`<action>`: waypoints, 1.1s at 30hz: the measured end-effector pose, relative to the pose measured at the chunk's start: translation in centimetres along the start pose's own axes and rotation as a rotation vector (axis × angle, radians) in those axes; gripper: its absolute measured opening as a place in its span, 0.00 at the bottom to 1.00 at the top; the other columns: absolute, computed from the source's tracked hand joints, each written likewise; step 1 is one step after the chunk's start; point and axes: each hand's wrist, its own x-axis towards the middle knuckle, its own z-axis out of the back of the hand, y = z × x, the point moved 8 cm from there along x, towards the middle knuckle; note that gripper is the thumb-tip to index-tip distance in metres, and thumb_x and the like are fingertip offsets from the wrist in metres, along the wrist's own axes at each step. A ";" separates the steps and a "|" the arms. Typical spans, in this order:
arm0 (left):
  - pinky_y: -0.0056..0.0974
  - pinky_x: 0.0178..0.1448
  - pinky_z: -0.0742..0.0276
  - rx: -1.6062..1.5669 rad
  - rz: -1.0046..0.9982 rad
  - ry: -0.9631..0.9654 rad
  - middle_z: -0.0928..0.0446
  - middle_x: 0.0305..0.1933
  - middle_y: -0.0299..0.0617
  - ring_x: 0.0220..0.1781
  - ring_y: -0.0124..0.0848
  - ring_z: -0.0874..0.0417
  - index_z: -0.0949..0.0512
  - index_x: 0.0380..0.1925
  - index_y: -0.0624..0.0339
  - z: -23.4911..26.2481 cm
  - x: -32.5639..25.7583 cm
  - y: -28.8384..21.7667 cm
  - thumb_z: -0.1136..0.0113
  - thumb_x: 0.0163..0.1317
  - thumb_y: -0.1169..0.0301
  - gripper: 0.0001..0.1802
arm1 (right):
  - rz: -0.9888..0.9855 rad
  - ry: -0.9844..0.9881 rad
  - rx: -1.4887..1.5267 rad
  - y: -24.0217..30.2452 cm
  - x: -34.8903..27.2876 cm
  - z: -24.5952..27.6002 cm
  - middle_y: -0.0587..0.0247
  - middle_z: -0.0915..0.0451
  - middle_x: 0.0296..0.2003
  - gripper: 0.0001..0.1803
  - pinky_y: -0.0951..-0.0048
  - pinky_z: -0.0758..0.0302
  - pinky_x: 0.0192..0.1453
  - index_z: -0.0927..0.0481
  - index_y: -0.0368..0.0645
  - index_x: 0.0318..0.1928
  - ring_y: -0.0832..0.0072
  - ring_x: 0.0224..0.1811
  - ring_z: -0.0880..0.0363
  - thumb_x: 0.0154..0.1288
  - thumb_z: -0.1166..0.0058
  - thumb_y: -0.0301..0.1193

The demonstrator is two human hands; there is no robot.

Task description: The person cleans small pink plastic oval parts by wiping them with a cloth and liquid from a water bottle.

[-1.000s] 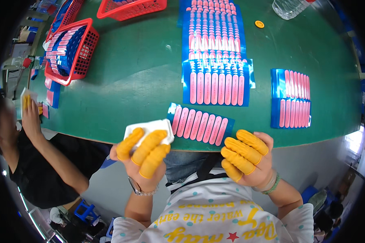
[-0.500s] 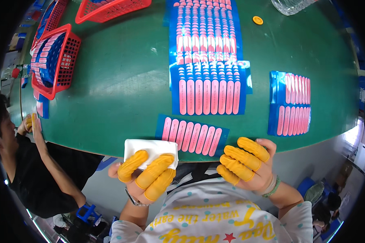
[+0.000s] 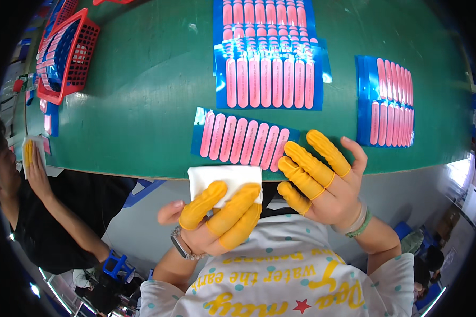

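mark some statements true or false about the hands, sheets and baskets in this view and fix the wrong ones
1. The left hand holds a white cloth. True.
2. Every visible finger of that hand is covered in yellow. False: its leftmost finger is bare.
3. The right hand wears yellow finger covers. True.
4. The blue sheet just beyond the white cloth carries green strips. False: its strips are pink.
5. Red baskets are on the left part of the green table. True.
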 end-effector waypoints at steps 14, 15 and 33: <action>0.49 0.57 0.47 0.036 -0.426 0.171 0.16 0.50 0.22 0.60 0.27 0.20 0.19 0.35 0.34 -2.1 7.0 0.2 0.38 0.55 0.65 0.08 | -0.037 -0.039 0.059 0.1 0.1 0.6 0.71 0.15 0.51 0.12 0.50 0.38 0.68 0.12 0.49 0.40 0.64 0.60 0.20 0.56 0.32 0.38; 0.49 0.58 0.47 0.014 -0.441 0.213 0.16 0.49 0.22 0.60 0.27 0.21 0.19 0.35 0.34 -2.0 6.6 0.1 0.38 0.55 0.65 0.08 | -0.042 -0.035 0.060 0.1 0.2 0.5 0.71 0.15 0.51 0.12 0.50 0.38 0.68 0.12 0.49 0.40 0.64 0.60 0.20 0.56 0.32 0.38; 0.52 0.63 0.26 -0.213 0.117 -0.188 0.15 0.42 0.49 0.54 0.50 0.19 0.24 0.30 0.63 3.1 2.1 7.0 0.39 0.66 0.73 0.07 | 0.186 -0.213 -0.016 0.3 -2.6 1.9 0.78 0.19 0.48 0.17 0.77 0.39 0.42 0.15 0.59 0.48 0.82 0.36 0.28 0.56 0.38 0.34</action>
